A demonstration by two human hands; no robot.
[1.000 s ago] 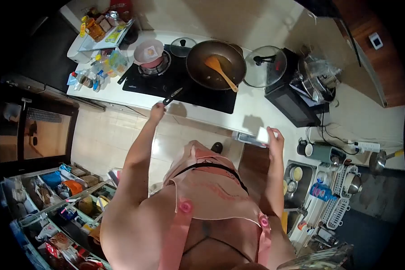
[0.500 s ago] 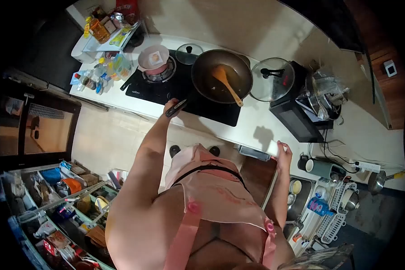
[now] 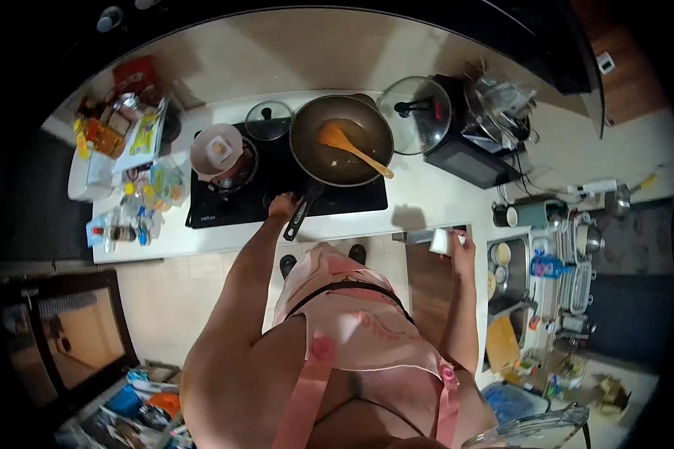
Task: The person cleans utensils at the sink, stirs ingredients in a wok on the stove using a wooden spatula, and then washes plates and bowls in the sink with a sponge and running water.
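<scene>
My left hand (image 3: 282, 205) is at the front of the black stove (image 3: 225, 211), beside the handle of the dark wok (image 3: 341, 168); its fingers are partly hidden near the stove's knob area. A wooden spatula (image 3: 352, 147) rests in the wok, which holds a little liquid and small bits. My right hand (image 3: 460, 248) is closed on a small white container (image 3: 441, 241) in front of the counter edge. On the left burner stands a pink pot (image 3: 207, 168) with a small packet in it.
A small glass lid (image 3: 268, 122) lies behind the stove, and a large glass lid (image 3: 416, 112) leans by the black microwave (image 3: 472, 159). Bottles (image 3: 138, 196) crowd the counter's left. A sink (image 3: 509, 273) and dish rack (image 3: 579, 284) are at the right.
My left hand has let go of the wok handle and moved beside it onto the stove's front. The view has shifted, and my right hand still holds the white container.
</scene>
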